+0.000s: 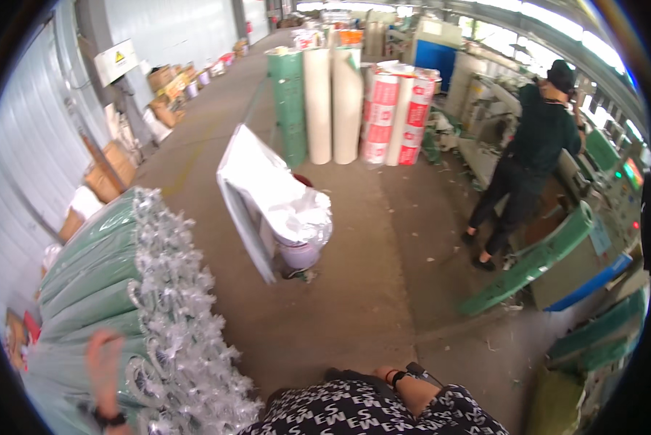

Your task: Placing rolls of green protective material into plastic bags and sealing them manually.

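Note:
A stack of green rolls (93,290) in clear plastic wrap fills the lower left, the gathered plastic ends (176,312) facing the middle of the floor. Over the near rolls is my left hand (104,348), with a dark band at the wrist. Motion blurs its fingers, and whether it touches the wrap I cannot tell. Close against my patterned shirt (332,409) is my right hand (382,373), with dark bands on that wrist. Its fingers are mostly hidden from view, and anything in them does not show.
Ahead stands a white bag (267,188) over a light purple bucket (298,254), beside a leaning panel (242,217). Tall upright rolls (332,109) stand farther off. At right, a person (536,145) works at a machine, near a slanted green roll (532,264). Boxes (169,80) line the left wall.

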Available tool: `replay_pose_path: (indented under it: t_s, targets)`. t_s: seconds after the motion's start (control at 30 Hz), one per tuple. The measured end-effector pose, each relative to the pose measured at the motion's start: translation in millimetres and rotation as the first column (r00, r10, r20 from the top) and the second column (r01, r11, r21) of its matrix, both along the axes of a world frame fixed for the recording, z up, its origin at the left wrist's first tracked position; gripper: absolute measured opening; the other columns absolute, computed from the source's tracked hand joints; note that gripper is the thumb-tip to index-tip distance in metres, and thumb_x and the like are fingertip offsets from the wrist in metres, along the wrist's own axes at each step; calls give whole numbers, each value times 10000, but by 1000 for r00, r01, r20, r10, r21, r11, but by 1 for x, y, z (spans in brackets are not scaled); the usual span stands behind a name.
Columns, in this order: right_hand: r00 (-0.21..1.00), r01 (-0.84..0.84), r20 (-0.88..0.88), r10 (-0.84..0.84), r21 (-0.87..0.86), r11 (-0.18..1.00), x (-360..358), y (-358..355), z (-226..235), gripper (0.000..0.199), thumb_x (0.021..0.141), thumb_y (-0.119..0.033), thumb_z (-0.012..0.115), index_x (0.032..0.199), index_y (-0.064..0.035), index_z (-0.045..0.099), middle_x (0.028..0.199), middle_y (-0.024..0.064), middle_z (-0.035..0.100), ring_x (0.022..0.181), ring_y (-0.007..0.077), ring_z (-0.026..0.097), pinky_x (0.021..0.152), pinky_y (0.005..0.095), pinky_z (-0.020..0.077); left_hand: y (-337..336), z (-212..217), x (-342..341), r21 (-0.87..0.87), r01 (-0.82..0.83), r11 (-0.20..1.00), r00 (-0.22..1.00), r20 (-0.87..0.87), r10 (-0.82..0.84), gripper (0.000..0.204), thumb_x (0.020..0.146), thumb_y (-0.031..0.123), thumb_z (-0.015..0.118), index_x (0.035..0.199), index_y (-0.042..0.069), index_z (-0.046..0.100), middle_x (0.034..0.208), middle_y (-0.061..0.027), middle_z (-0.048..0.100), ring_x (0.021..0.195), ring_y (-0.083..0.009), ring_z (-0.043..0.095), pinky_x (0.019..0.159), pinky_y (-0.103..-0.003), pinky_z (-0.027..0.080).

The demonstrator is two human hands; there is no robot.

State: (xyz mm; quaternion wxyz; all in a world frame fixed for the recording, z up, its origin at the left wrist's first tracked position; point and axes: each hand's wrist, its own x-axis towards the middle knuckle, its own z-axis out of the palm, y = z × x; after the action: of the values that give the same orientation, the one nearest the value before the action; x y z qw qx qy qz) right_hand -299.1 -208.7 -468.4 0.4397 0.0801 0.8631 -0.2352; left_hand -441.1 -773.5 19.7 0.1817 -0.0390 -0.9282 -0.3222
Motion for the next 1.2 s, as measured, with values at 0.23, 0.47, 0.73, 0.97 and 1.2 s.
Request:
replay_pose_path:
  t_s: [0.23, 0.47, 0.73, 0.97, 1.2]
  targets:
    - [867, 388, -107, -486, -466, 795, -133, -4, 82, 390, 883, -365, 554, 1067, -43, 676, 1005, 153, 700, 967, 338, 648, 843, 413, 493, 249, -158, -232, 163, 539, 826, 780, 272, -563, 216, 877, 248, 670, 900, 33, 660, 861, -119, 669, 809, -228, 651, 704, -333, 489]
    - [783, 512, -268, -562, -236, 826, -39, 78, 11, 413, 878, -449, 533, 929, -82, 716, 815, 109, 703, 712, 249, 654, 672, 372, 499, 384, -318, -436, -10, 390, 921, 898, 223, -379, 252, 804, 275, 719, 810, 35, 640, 788, -116, 646, 760, -301, 618, 672, -405, 475]
    - [737, 571, 303, -604, 200, 796, 45, 92, 19, 257, 907, -201, 558, 1104, -62, 648, 1019, 100, 658, 912, 271, 613, 789, 377, 491, 436, -434, -554, -523, 192, 831, 981, 82, -175, 243, 737, 262, 777, 834, 87, 639, 899, -83, 618, 918, -306, 579, 798, -432, 452]
    - [481, 830, 19, -877, -331, 448, -177, 42, 58, 323, 928, -315, 559, 1009, -29, 686, 875, 78, 716, 809, 144, 672, 736, 279, 513, 414, -449, -591, 33, 282, 959, 830, 492, -261, 175, 799, 206, 686, 836, 37, 716, 802, -158, 674, 723, -318, 637, 683, -369, 494]
    - [452, 779, 46, -891, -508, 368, -337, 78, 130, 300, 925, -282, 592, 1083, -39, 670, 927, 92, 713, 850, 169, 680, 771, 293, 514, 399, -416, -578, 523, -109, 845, 763, 589, -265, 194, 893, 145, 633, 913, -36, 700, 779, -49, 665, 673, -107, 600, 631, -240, 494]
